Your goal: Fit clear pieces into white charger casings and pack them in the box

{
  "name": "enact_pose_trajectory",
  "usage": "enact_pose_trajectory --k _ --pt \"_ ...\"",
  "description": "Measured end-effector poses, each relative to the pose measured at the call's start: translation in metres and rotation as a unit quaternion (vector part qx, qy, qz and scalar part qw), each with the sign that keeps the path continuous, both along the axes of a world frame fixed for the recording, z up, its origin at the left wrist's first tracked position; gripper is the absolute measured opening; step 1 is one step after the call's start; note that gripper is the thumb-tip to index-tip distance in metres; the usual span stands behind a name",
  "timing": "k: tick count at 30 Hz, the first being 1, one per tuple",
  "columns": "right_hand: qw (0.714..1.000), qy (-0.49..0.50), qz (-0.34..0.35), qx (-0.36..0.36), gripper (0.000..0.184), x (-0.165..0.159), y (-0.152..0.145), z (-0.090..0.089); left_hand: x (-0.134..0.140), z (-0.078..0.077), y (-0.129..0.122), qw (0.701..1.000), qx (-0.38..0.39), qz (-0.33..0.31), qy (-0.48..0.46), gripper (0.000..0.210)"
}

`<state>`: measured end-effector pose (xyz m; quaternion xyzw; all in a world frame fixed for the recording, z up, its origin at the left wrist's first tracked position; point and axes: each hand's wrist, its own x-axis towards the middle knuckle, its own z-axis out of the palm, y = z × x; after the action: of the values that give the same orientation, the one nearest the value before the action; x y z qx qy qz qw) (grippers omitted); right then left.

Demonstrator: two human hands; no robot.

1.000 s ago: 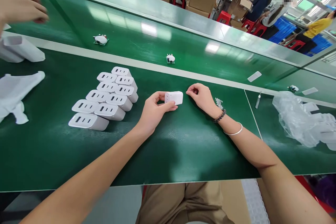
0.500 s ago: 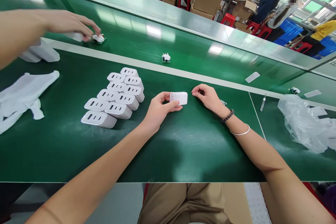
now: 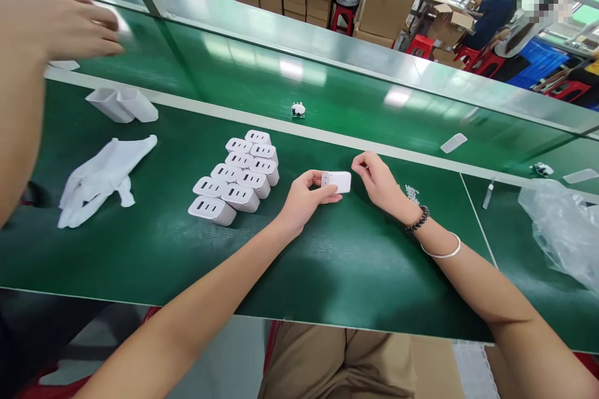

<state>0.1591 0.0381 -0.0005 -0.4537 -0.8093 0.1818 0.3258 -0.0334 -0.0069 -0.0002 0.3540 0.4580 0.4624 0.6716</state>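
Observation:
A white charger (image 3: 340,182) is held above the bench between the thumb and fingers of my left hand (image 3: 306,196). My right hand (image 3: 374,179) is close by on the right, its thumb and index finger pinched together. Whatever those fingertips hold, if anything, is too small to make out. Beside my right wrist lies a small pile of tiny light pieces (image 3: 412,193). Left of my left hand, several white chargers (image 3: 241,196) stand in two slanting rows, their slotted ends facing up.
A co-worker's hand (image 3: 70,22) reaches in at upper left. White empty housings (image 3: 119,106) and white gloves (image 3: 96,181) lie below it. A small circuit assembly (image 3: 298,110) sits beyond the pale strip (image 3: 327,138). A pen-like tool (image 3: 488,194) and plastic bag (image 3: 561,224) are at right.
My view has shifted left. The co-worker's hand has moved away up and left, and the circuit assembly it was touching is no longer visible there. My hands keep nearly the same pose.

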Motion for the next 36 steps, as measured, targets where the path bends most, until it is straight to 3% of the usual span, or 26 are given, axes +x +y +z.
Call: enact_pose_trajectory --k 3,7,27,30,34,36 --pt "0.996 0.082 0.03 -0.015 0.013 -0.019 -0.007 0.01 0.0 0.001 0.0 1.0 0.001 -0.004 -0.004 0.028" --pt "0.989 0.135 0.044 -0.052 0.011 -0.033 -0.008 0.009 0.0 0.002 0.001 1.0 -0.007 0.0 -0.008 0.026" --pt "0.987 0.153 0.029 -0.035 0.012 -0.038 -0.012 0.002 0.0 0.002 0.0 1.0 -0.001 -0.013 -0.014 0.028" --pt "0.984 0.152 0.018 -0.089 0.014 -0.036 -0.009 0.003 0.0 -0.004 0.004 1.0 0.007 0.004 -0.026 0.027" --pt "0.965 0.149 0.028 -0.214 0.024 -0.027 -0.019 0.014 0.007 -0.012 -0.005 0.998 0.022 0.022 -0.048 0.026" --pt "0.969 0.112 0.039 -0.216 0.025 -0.022 -0.023 0.018 0.011 -0.018 -0.007 0.998 0.024 0.001 -0.052 0.027"
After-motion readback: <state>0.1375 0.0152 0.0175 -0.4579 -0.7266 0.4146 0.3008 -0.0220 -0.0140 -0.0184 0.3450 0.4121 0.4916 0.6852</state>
